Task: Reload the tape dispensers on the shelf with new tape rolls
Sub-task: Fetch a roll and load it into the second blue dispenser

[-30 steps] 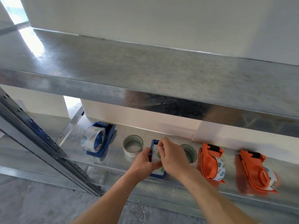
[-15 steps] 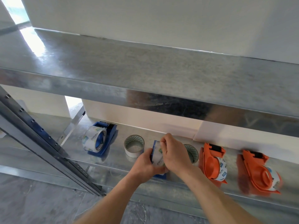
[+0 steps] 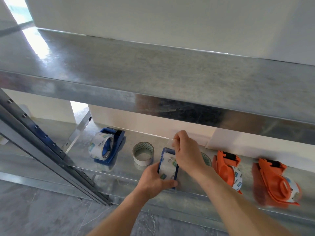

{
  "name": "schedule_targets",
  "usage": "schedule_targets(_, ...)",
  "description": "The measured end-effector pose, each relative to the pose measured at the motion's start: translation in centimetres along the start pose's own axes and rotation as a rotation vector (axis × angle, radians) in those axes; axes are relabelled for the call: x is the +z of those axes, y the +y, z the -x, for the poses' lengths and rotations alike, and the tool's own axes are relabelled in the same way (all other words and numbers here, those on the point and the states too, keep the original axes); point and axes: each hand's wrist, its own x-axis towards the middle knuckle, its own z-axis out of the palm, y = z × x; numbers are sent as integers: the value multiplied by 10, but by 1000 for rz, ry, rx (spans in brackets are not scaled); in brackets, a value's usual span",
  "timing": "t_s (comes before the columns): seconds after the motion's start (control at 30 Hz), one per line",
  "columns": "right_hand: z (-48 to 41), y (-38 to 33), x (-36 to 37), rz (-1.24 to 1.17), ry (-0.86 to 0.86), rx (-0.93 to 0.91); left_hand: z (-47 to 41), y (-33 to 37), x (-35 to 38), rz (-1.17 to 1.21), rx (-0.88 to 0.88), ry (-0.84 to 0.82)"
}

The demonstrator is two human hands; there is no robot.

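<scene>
The right hand's fingertips [image 3: 175, 140] are pinching the free end of a clear tape strip [image 3: 171, 145] just right of centre frame, holding it raised above the new tape roll [image 3: 167, 169] it is coming off. The rest of the right hand [image 3: 187, 154] is arching over the far end of the held blue dispenser [image 3: 170, 151]. The left hand [image 3: 153, 179] is wrapping its curled fingers and thumb round the near end, steadying it on edge on the lower shelf [image 3: 122, 160]. The likeliest trouble is the loose strip folding over and sticking to itself, to the fingers or back onto the roll. A crooked pull could also be dragging it past the cutter, and a one-handed grip may be letting the dispenser twist. As for holders, this dispenser is carrying its clear printed roll. The second blue dispenser [image 3: 110, 149], to the centre left, is carrying one too. Both orange dispensers [image 3: 225, 167] [image 3: 272, 183] at the lower right are showing rolls inside. One loose roll [image 3: 143, 153] is lying flat just left of the hands, and another [image 3: 206, 159] is peeking out behind the right wrist, neither in a holder.
</scene>
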Motion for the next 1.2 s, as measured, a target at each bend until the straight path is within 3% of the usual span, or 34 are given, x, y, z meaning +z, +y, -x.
schedule_targets(1.2,-15,-9,-21,-56,19,-128,-17,2,2,34,-80,142)
